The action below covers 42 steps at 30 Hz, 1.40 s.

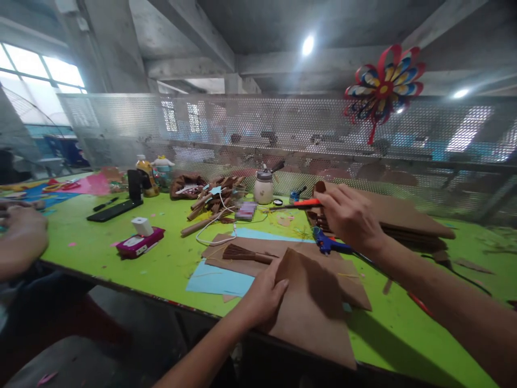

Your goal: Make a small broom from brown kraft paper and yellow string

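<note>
My left hand (264, 293) is closed on the near left edge of a brown paper sheet (311, 312), which tilts up at the table's front edge. My right hand (351, 215), raised above the table, grips a thin dark tool with an orange-red handle (306, 203); its shaft points left and its exact kind is unclear. Just under that hand lies a blue glue gun (329, 243). Beyond my left hand, a fringed brown paper bundle (246, 253) rests on more brown paper (218, 249) and light-blue sheets (214, 280).
Behind my right hand lies a stack of folded brown paper (399, 213). Farther back stand a lidded jar (264, 188), a small blue pot (294, 197) and rolled brown paper pieces (214, 202). A magenta box (140, 243) and a black phone stand (117, 209) lie left, near another person's arm (22, 242).
</note>
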Available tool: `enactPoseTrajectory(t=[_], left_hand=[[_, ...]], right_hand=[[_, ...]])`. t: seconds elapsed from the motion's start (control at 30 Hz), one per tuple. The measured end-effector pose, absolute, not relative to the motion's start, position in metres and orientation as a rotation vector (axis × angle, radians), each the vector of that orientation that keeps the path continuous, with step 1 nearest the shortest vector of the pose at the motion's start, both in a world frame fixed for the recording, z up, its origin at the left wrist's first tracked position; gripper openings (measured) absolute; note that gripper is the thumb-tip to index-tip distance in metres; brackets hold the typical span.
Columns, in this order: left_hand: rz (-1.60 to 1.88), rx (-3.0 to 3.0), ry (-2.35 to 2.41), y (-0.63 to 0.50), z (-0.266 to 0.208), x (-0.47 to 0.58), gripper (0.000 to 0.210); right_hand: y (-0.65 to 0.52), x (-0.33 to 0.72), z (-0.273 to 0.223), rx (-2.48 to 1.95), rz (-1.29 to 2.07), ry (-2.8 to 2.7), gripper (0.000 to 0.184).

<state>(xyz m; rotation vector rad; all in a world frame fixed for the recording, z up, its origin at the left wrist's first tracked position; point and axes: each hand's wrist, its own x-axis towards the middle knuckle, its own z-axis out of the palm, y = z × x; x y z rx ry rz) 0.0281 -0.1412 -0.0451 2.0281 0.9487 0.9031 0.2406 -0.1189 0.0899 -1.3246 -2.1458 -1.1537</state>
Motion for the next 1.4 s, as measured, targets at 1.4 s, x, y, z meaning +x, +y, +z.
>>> enactPoseTrajectory(t=[1.4], left_hand=[[0.968, 1.733, 0.771, -0.112, -0.005, 0.036, 0.034]], right_hand=[[-0.166, 0.298, 0.001, -1.680, 0.240, -1.529, 0.022]])
